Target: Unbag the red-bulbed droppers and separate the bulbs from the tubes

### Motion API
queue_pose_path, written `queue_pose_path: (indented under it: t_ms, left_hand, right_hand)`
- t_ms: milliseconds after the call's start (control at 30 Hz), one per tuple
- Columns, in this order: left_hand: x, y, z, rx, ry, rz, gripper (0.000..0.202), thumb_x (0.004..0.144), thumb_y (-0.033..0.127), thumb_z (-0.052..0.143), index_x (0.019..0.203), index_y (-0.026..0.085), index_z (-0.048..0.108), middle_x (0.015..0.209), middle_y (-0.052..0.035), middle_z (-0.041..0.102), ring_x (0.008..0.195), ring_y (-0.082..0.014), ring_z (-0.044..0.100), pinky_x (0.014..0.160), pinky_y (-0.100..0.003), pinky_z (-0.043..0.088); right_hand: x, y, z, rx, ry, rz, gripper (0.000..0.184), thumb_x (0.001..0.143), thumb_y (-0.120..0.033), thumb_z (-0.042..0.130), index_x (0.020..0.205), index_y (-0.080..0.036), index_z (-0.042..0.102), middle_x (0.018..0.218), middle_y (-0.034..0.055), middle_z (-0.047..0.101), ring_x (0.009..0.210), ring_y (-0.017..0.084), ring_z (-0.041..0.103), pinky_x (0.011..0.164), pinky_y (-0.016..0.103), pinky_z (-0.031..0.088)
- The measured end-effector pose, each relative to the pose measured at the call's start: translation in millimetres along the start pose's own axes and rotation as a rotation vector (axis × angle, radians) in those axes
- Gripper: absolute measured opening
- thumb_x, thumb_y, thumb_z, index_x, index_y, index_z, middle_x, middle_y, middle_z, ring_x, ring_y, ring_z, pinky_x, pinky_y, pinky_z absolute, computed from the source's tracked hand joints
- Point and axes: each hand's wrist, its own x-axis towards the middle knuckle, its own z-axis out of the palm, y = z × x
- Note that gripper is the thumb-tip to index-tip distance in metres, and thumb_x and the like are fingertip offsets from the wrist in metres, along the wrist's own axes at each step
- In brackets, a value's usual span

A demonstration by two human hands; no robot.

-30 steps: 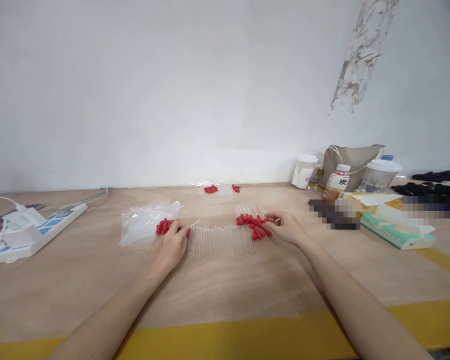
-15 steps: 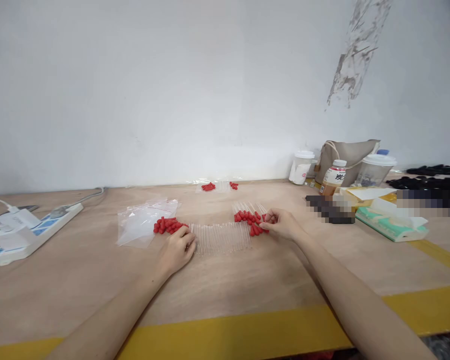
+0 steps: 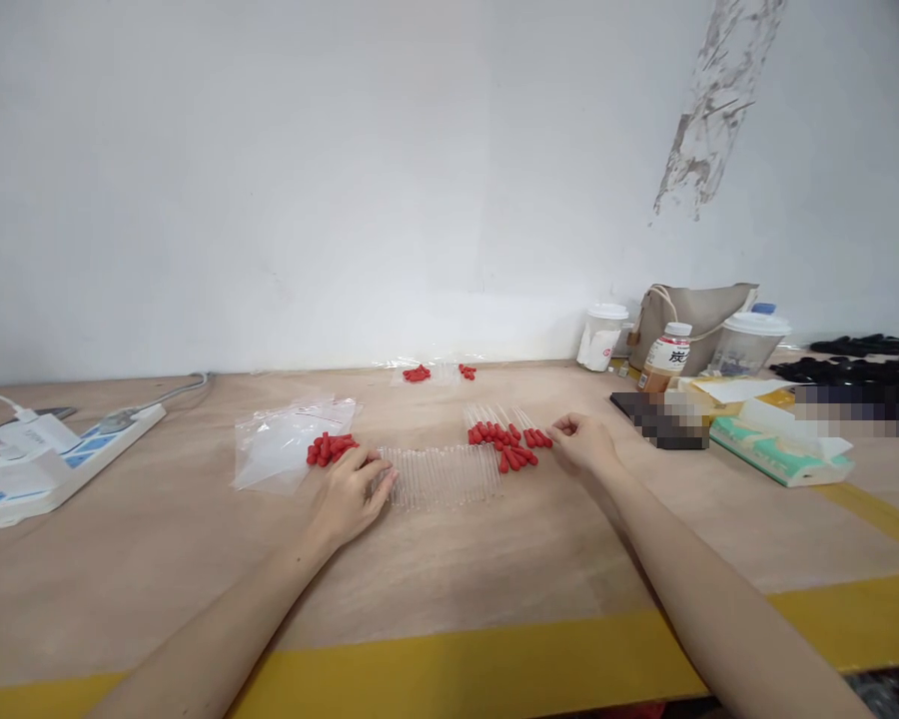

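A row of clear glass tubes (image 3: 446, 474) lies side by side on the table. My left hand (image 3: 349, 494) rests at the row's left end, thumb and forefinger apart over the tubes; the palm hides what is beneath. Just behind it is a pile of red rubber bulbs (image 3: 328, 449). Droppers with red bulbs on glass tubes (image 3: 494, 432) lie behind the right end of the row, and several more red bulbs (image 3: 515, 458) sit in front of them. Right of the droppers is my right hand (image 3: 588, 444), fingers loosely bent beside the outermost bulb, nothing visible between them.
Clear plastic bags (image 3: 289, 449) lie at left, beyond them a power strip (image 3: 112, 444). Small red pieces (image 3: 417, 373) are near the wall. A black flat object (image 3: 636, 409), a drink bottle (image 3: 665, 358), cups, a grey bag (image 3: 700, 310) and a tissue pack (image 3: 779, 449) occupy the right.
My right hand has drawn away to the right from the red bulbs, uncovering droppers at its former spot. The left hand's thumb and forefinger have spread at the glass tubes.
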Motion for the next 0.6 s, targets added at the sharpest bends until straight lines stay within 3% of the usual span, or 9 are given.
queue_pose_path:
  t_ms: [200, 400, 600]
  left_hand:
    - [2, -1, -1.7, 0.009, 0.016, -0.01, 0.021, 0.082, 0.027, 0.045, 0.079, 0.018, 0.064, 0.082, -0.0053, 0.058, 0.077, -0.0162, 0.054, 0.071, -0.03, 0.045]
    - [3, -1, -3.2, 0.072, 0.03, -0.02, 0.02, 0.081, 0.026, 0.046, 0.08, 0.019, 0.064, 0.083, -0.0048, 0.059, 0.079, -0.0169, 0.053, 0.073, -0.032, 0.044]
    - [1, -3, 0.5, 0.102, 0.028, -0.028, 0.019, 0.081, 0.026, 0.047, 0.08, 0.019, 0.065, 0.084, -0.0049, 0.059, 0.08, -0.0177, 0.052, 0.073, -0.033, 0.043]
  right_hand:
    - [5, 15, 9, -0.074, -0.097, 0.087, 0.026, 0.062, -0.044, 0.059, 0.059, -0.019, 0.064, 0.056, 0.0051, 0.063, 0.051, 0.015, 0.055, 0.045, 0.023, 0.034]
    - [6, 15, 12, -0.056, -0.077, 0.113, 0.025, 0.064, -0.04, 0.058, 0.051, -0.019, 0.061, 0.045, 0.0033, 0.057, 0.046, 0.015, 0.054, 0.043, 0.023, 0.032]
    - [9, 12, 9, 0.0, -0.013, 0.137, 0.026, 0.069, -0.04, 0.052, 0.065, -0.017, 0.063, 0.065, 0.0069, 0.065, 0.059, 0.018, 0.058, 0.049, 0.024, 0.037]
